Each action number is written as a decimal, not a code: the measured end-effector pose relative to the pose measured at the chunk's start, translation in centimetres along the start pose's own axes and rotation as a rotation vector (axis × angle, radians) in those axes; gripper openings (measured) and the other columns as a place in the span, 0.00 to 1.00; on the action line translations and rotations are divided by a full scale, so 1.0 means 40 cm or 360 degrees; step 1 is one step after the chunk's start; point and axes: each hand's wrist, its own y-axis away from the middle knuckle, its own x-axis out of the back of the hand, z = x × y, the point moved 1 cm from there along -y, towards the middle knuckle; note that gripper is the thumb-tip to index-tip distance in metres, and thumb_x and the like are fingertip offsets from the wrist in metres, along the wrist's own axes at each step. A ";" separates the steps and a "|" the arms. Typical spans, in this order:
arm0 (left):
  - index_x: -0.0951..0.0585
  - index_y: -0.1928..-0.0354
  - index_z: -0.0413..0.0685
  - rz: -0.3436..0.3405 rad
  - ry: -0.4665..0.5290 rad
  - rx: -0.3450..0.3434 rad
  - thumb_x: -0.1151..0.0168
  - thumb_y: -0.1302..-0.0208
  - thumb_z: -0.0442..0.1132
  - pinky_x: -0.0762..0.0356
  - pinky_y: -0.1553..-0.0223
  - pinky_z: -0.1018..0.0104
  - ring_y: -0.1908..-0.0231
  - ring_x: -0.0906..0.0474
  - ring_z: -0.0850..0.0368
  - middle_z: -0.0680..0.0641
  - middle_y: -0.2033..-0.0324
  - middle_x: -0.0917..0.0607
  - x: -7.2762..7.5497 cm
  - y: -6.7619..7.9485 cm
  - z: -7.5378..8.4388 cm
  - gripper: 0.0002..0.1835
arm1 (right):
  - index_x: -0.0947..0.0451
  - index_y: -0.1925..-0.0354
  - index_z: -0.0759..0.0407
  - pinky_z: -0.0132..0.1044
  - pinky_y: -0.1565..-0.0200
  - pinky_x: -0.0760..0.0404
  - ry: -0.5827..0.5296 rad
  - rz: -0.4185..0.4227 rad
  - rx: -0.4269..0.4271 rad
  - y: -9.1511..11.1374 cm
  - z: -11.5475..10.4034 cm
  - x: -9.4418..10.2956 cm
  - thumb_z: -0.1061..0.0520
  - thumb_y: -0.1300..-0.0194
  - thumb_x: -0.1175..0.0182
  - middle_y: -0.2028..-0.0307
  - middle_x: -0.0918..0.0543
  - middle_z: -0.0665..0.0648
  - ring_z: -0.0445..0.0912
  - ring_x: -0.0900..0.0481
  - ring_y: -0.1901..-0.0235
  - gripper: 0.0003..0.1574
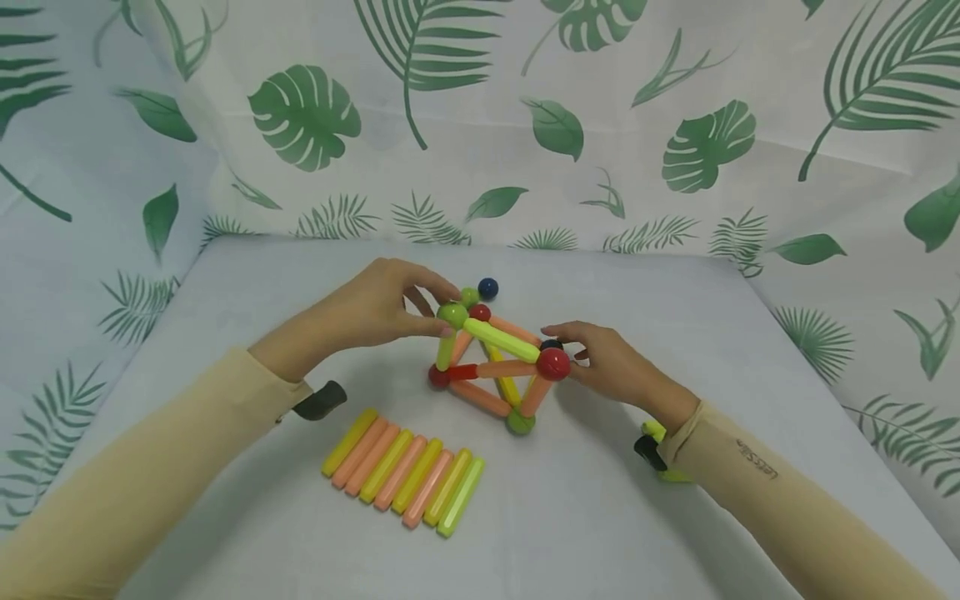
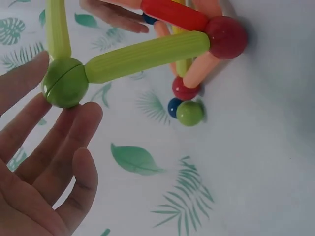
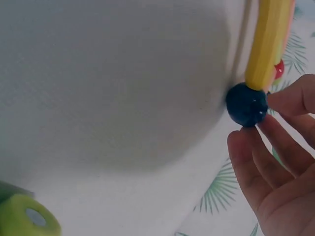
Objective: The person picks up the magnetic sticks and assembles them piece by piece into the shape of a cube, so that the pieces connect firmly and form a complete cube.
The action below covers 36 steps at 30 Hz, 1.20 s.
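In the head view a frame of magnetic rods and balls stands over the table's middle. My left hand (image 1: 378, 304) pinches its upper green ball (image 2: 66, 83) between thumb and fingers. From that ball one light green rod (image 2: 147, 56) goes to a red ball (image 2: 227, 38), and another light green rod (image 1: 501, 340) reaches a nearer red ball (image 1: 553, 364). My right hand (image 1: 618, 367) holds a dark blue ball (image 3: 244, 104) at the frame's right side, thumb and fingertips on it. A yellow rod (image 3: 268, 44) joins that ball. A green ball (image 1: 521, 420) forms the lower front corner.
A slanted row of several yellow, orange and light green rods (image 1: 405, 467) lies in front of the frame. Behind it sit a loose blue ball (image 1: 488, 289) and a green ball (image 1: 469, 297). Yellow-green pieces (image 1: 675, 475) lie partly hidden by the right wrist. Leaf-patterned cloth (image 1: 480, 125) hangs behind.
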 end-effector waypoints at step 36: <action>0.16 0.41 0.53 0.0010 0.0235 -0.0161 0.37 0.28 0.37 0.22 0.48 0.57 0.48 0.19 0.57 0.55 0.45 0.17 -0.052 -0.090 -0.012 0.16 | 0.15 0.67 0.49 0.30 0.77 0.30 0.0816 0.0159 0.0156 0.137 -0.096 -0.066 0.49 0.54 0.17 0.72 0.24 0.45 0.36 0.32 0.79 0.19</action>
